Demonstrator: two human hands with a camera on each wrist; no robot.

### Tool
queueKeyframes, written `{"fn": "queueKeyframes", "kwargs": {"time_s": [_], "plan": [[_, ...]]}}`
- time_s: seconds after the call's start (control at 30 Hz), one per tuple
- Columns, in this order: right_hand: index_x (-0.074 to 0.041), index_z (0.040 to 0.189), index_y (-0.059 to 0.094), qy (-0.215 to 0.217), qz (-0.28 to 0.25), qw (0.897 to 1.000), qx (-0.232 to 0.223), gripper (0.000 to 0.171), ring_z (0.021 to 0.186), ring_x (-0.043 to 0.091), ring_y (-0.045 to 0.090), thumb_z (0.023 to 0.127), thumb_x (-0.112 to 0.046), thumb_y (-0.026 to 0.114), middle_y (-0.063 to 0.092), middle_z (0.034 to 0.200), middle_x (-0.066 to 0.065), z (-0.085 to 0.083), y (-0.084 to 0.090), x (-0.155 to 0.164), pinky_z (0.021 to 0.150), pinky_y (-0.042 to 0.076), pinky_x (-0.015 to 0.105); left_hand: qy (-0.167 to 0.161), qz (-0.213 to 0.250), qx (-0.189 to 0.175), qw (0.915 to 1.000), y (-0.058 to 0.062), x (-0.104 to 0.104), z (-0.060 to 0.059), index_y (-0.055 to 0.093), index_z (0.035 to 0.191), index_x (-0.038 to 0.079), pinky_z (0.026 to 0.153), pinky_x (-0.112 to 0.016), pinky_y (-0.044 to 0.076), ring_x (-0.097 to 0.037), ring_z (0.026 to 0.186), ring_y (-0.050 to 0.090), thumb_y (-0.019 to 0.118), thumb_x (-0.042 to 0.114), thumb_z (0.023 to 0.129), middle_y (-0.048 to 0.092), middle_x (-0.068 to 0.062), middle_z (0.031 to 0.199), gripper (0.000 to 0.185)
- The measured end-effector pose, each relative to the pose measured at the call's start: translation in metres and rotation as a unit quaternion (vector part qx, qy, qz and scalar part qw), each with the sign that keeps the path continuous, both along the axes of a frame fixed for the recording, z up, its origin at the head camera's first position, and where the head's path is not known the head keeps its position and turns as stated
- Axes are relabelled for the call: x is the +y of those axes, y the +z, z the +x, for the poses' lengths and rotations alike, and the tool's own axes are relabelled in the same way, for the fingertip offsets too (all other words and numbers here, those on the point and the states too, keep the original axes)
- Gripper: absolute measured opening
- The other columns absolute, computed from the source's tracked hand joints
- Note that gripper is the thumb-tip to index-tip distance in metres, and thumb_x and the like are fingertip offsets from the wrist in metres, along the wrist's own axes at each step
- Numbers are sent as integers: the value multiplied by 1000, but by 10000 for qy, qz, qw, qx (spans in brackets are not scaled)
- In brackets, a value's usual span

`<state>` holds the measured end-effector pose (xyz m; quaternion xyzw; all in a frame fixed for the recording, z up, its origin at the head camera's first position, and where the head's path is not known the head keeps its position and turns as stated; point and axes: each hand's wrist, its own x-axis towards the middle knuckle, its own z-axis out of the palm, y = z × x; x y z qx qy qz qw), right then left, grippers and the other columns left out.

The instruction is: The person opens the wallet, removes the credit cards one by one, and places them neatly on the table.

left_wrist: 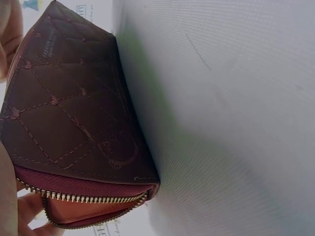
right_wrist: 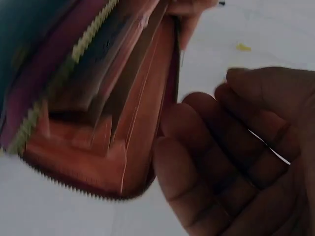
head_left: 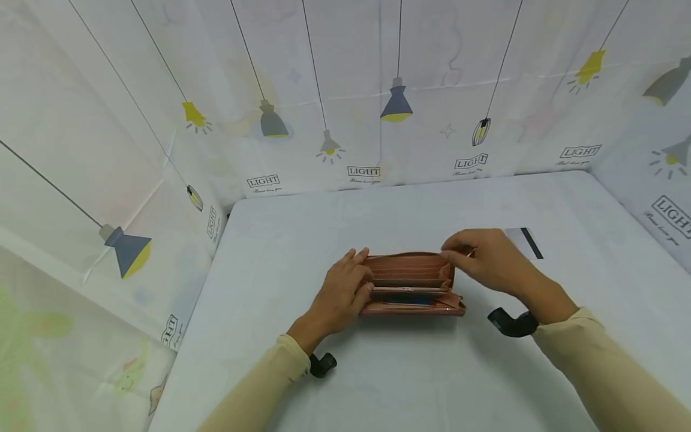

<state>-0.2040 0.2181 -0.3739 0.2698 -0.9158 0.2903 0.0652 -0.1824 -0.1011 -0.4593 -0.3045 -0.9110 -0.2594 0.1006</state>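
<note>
A brown zip-around wallet (head_left: pixel 405 268) stands unzipped on the white table, its pink-brown compartments spread toward me. Something blue shows in its front compartment. My left hand (head_left: pixel 341 292) holds the wallet's left end. In the left wrist view the quilted outer side of the wallet (left_wrist: pixel 64 103) and its brass zipper teeth show, with fingers (left_wrist: pixel 29 209) beyond the end. At the upper right corner is my right hand (head_left: pixel 488 258). Its loosely bent fingers (right_wrist: pixel 179 172) touch the wallet's back panel in the right wrist view, while the thumb (right_wrist: pixel 266 83) stays apart from it.
A white card with a black stripe (head_left: pixel 525 243) lies on the table (head_left: pixel 410 378) just beyond my right hand, partly covered by it. Cloth walls printed with lamps (head_left: pixel 396 102) rise behind and beside the table. Black wrist cameras (head_left: pixel 323 365) sit at both cuffs.
</note>
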Motion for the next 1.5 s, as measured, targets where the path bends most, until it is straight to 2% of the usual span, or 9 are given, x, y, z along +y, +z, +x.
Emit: {"fn": "queueKeyframes", "kwargs": {"time_s": [0.13, 0.23, 0.43, 0.7, 0.87, 1.07, 1.17, 1.37, 1.5], "plan": [[-16, 93, 81, 919, 287, 9918, -841, 6, 67, 5, 59, 96, -15, 76, 69, 76, -12, 14, -3, -28, 59, 52, 25, 34, 34, -33, 10000, 0, 0, 0, 59, 117, 12, 125, -56, 27, -36, 155, 32, 51, 22, 108, 41, -14, 163, 16], [-21, 83, 78, 1281, 870, 9831, -974, 15, 63, 3, 50, 97, -19, 75, 58, 67, -16, 23, -10, -45, 56, 46, 23, 23, 48, -45, 10000, 0, -1, 0, 59, 120, 10, 125, -56, 26, -36, 155, 31, 52, 22, 107, 40, -15, 164, 19], [-19, 75, 71, 715, 1994, 9766, -371, 20, 57, 5, 45, 93, -16, 78, 51, 61, -12, 33, -22, -66, 53, 42, 24, -19, 100, -43, 9999, -2, -1, 0, 58, 127, 9, 124, -57, 26, -36, 155, 30, 54, 21, 105, 38, -15, 165, 25], [-15, 75, 72, 354, 3058, 9509, 307, 19, 54, 10, 46, 90, -22, 82, 58, 62, -6, 33, -29, -74, 47, 47, 31, -85, 90, 5, 9999, -2, -1, 0, 56, 131, 8, 125, -56, 24, -33, 157, 25, 56, 21, 105, 36, -14, 166, 29], [-13, 74, 68, 340, 3352, 9382, 790, 20, 53, 11, 50, 87, -11, 82, 64, 64, 2, 33, -33, -74, 44, 52, 36, -131, 126, 42, 9998, -2, -1, 0, 56, 130, 7, 127, -53, 23, -32, 158, 25, 55, 22, 106, 36, -15, 166, 29], [-10, 80, 70, 300, 3446, 9331, 987, 15, 53, 12, 48, 86, -10, 84, 67, 66, 4, 35, -35, -76, 45, 51, 34, -118, 144, 58, 9998, -4, -1, 0, 57, 130, 7, 126, -53, 24, -32, 157, 26, 55, 23, 105, 37, -15, 166, 29], [-10, 80, 71, 336, 3413, 9342, 981, 14, 53, 11, 47, 87, -11, 83, 66, 66, 3, 35, -33, -76, 45, 50, 34, -91, 130, 42, 9999, -4, -1, 1, 57, 130, 7, 126, -53, 24, -32, 157, 26, 55, 23, 105, 37, -15, 166, 29], [-18, 77, 67, 343, 2262, 9704, 767, 18, 54, 7, 43, 91, -18, 78, 56, 64, -8, 33, -33, -73, 46, 44, 27, -52, 110, -36, 9999, -4, -2, 2, 56, 132, 8, 126, -55, 25, -33, 158, 25, 55, 24, 105, 35, -14, 167, 31], [-17, 84, 66, 326, 1656, 9783, 1203, 14, 57, 5, 44, 92, -17, 77, 60, 71, -7, 30, -38, -72, 47, 45, 25, -31, 109, -43, 9999, -5, -2, 2, 56, 133, 8, 125, -55, 25, -32, 158, 25, 56, 23, 105, 36, -13, 167, 32]]}}
